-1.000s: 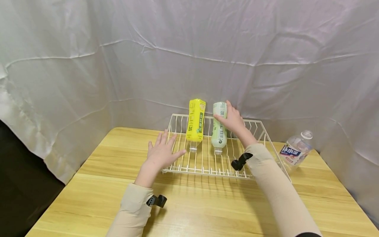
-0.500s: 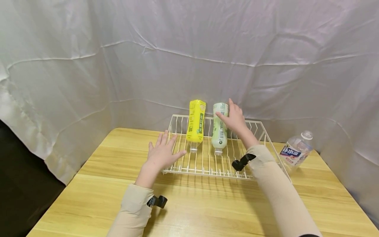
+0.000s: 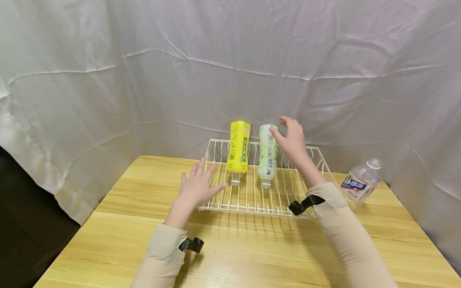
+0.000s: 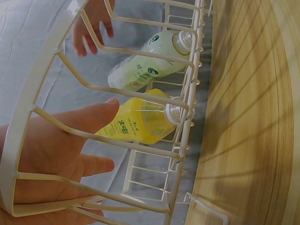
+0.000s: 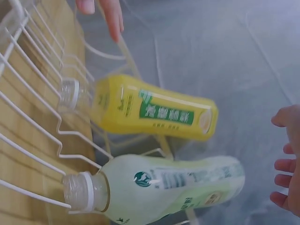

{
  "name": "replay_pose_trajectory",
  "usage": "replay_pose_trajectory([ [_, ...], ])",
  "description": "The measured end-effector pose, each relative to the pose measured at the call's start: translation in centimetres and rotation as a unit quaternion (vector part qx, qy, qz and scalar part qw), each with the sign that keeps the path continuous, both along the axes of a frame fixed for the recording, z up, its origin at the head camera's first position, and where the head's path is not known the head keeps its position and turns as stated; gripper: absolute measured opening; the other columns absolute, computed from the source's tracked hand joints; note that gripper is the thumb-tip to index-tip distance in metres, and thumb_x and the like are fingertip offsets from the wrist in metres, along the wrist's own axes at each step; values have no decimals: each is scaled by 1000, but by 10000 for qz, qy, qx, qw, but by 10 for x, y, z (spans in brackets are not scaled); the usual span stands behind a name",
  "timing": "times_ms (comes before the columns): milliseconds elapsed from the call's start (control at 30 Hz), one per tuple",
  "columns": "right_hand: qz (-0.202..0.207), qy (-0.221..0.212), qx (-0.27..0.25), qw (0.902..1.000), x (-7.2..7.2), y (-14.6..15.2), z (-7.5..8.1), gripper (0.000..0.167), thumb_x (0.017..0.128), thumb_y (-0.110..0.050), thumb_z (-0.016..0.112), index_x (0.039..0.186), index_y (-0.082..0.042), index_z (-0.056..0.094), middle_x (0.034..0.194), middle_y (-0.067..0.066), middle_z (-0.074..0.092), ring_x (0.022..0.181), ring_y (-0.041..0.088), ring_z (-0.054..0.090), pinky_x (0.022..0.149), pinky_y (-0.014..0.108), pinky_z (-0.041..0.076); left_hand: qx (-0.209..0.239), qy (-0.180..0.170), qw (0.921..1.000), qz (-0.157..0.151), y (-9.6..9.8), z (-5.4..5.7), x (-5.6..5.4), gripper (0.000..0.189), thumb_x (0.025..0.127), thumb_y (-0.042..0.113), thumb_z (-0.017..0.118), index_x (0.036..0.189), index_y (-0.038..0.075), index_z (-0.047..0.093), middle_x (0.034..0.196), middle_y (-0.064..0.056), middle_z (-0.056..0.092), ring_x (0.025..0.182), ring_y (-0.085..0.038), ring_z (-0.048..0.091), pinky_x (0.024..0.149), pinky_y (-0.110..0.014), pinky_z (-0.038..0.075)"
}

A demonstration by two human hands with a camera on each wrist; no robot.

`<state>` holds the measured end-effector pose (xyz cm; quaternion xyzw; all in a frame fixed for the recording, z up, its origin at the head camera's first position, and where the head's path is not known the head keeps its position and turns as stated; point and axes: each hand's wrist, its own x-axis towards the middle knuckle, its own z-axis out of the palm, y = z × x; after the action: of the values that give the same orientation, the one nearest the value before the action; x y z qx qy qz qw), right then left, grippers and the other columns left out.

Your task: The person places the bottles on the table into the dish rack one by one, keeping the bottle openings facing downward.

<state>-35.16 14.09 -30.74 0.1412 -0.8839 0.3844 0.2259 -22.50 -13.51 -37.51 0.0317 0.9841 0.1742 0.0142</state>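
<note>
A white wire rack (image 4: 27, 93) stands on the wooden table. Two bottles lean in it with their bases up and necks down: a yellow-labelled bottle (image 3: 238, 148) and, to its right, a pale green one (image 3: 267, 154). My right hand (image 3: 293, 140) hovers just right of the green bottle's raised base, its fingers loosely bent. In the right wrist view a gap separates that hand from the green bottle (image 5: 173, 185). At the rack's left side, my left hand (image 3: 196, 186) is spread with fingers extended, beside the wire rim; whether it touches the wires is unclear.
A clear bottle (image 3: 360, 184) with a blue and white label, capless at the mouth, tilts beside the rack's right side. Grey cloth (image 3: 230, 72) hangs behind and around the wooden table (image 3: 237, 252).
My right hand has come off the green bottle, moving right and slightly up. Both bottles keep their places in the rack. My left hand has stayed where it was.
</note>
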Motion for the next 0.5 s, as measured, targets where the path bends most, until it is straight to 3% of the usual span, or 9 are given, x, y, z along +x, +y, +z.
replay_pose_trajectory([
  [133, 231, 163, -303, 9991, 14, 5, 2, 51, 93, -31, 63, 133, 0, 53, 128, 22, 57, 122, 36, 49, 106, 52, 37, -6, 5, 10000, -3, 0, 0, 0, 85, 90, 73, 38, 157, 27, 15, 164, -9, -8, 152, -35, -4, 115, -70, -1],
  [333, 416, 29, -350, 9985, 37, 17, 4, 49, 94, -30, 63, 134, -4, 53, 130, 19, 57, 121, 32, 51, 93, 45, 45, -7, 18, 10000, -4, -1, -1, 0, 85, 90, 73, 38, 157, 27, 15, 164, -9, -8, 153, -35, -4, 115, -70, -1],
  [500, 488, -88, -281, 9984, 58, 29, 7, 50, 95, -31, 62, 136, -4, 51, 132, 18, 56, 123, 33, 51, 96, 47, 46, -5, 58, 10000, 7, -2, -2, 0, 85, 90, 73, 39, 157, 27, 16, 165, -10, -6, 153, -35, -4, 115, -70, 0],
])
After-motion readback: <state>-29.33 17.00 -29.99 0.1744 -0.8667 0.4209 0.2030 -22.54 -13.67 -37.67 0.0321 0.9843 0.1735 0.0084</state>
